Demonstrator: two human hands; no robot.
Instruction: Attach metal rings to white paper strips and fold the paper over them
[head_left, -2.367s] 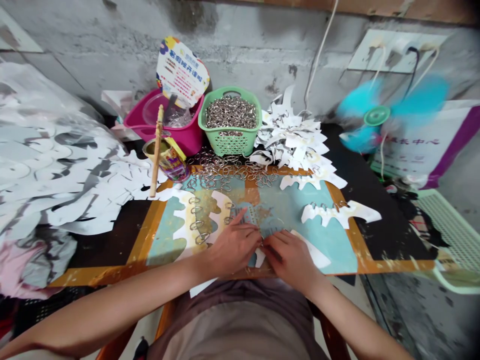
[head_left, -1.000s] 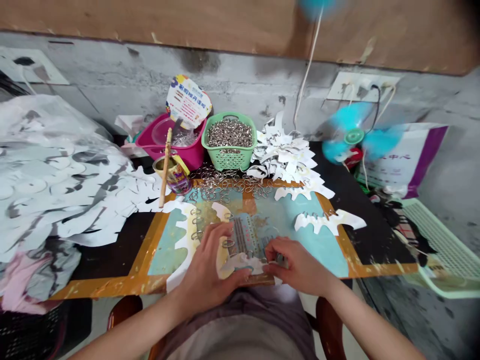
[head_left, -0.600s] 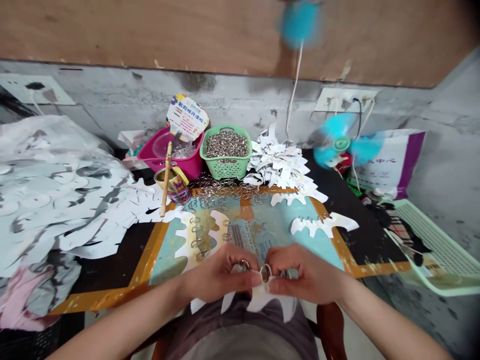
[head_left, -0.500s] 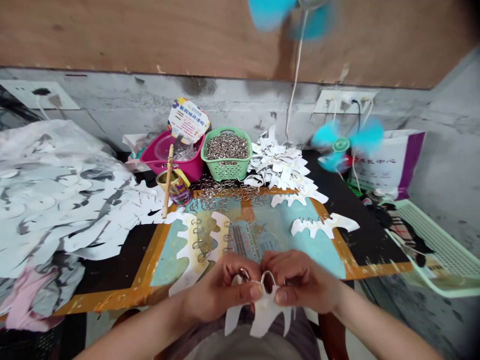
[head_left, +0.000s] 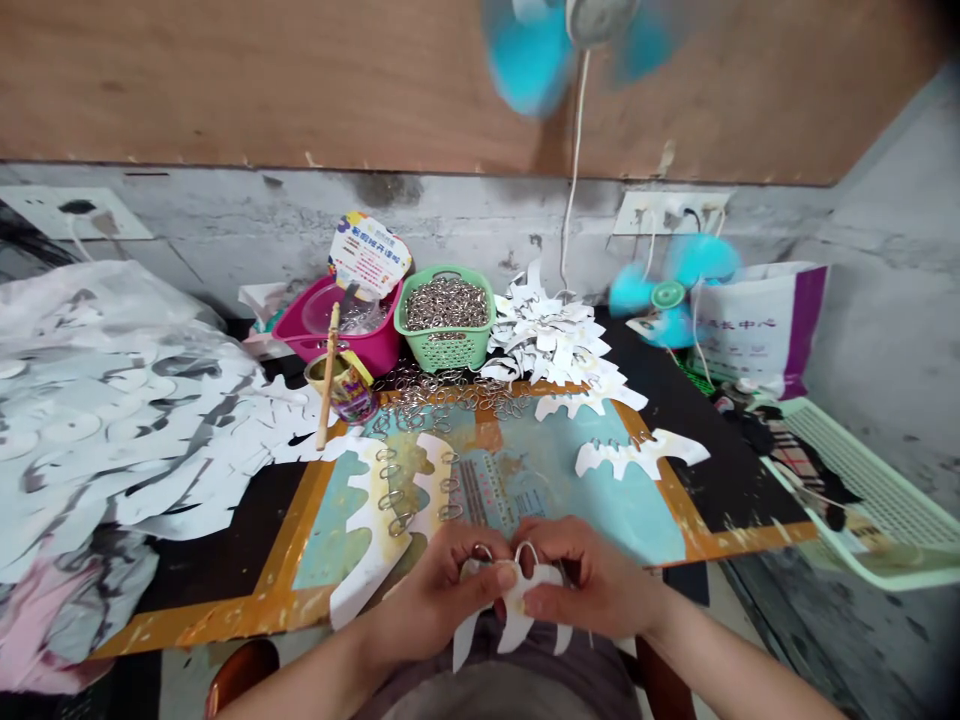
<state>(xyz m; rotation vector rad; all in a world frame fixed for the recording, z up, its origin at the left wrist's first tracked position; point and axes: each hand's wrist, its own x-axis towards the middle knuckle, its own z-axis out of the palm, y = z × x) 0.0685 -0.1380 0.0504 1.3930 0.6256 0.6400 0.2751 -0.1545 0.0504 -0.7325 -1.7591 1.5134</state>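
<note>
From here I see the left hand (head_left: pixel 439 590) and right hand (head_left: pixel 592 585) curled tight, both pinching a white paper cutout (head_left: pixel 517 605) with a metal ring (head_left: pixel 526 553) in it, just past the board's (head_left: pixel 289 560) near edge. Earlier the cutout lay on the board; now it's lifted.

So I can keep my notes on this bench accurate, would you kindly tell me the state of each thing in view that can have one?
Left hand: closed, pinching the white scalloped card piece.
Right hand: closed, pinching the same card.
Metal ring: standing at the card's top edge, between the hands.
Green plastic basket: full of metal rings.
Blue fan: blades blurred, apparently spinning.
Card piece on the mat: lying flat, rings along its edge.
</note>
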